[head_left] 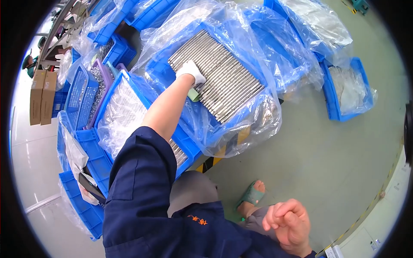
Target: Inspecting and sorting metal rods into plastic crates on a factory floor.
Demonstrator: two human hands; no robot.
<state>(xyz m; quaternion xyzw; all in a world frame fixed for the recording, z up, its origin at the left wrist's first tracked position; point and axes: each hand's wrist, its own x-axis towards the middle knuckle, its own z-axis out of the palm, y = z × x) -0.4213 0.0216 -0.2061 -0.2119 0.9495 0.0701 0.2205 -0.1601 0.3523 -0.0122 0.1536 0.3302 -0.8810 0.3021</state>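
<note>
In the middle of the view, a blue crate (160,69) lined with clear plastic holds a layer of slim metal rods (232,79), laid side by side in two rows. My left hand (189,72), in a white glove, rests on the near left edge of that layer. Its fingers are bent down and closed, and what lies under them is hidden. Just beside it a pale green piece (193,95) shows at the ends of the rods. Low on the right, my bare right hand (290,223) is raised away from the crate, fingers curled in, with nothing visible in it.
A second blue crate (188,144) with plastic-wrapped rods stands near my left arm. Further left are a blue basket (81,96), a purple bin of small metal parts (102,81) and cardboard boxes (43,96). Another blue crate (363,79) sits on the floor at right.
</note>
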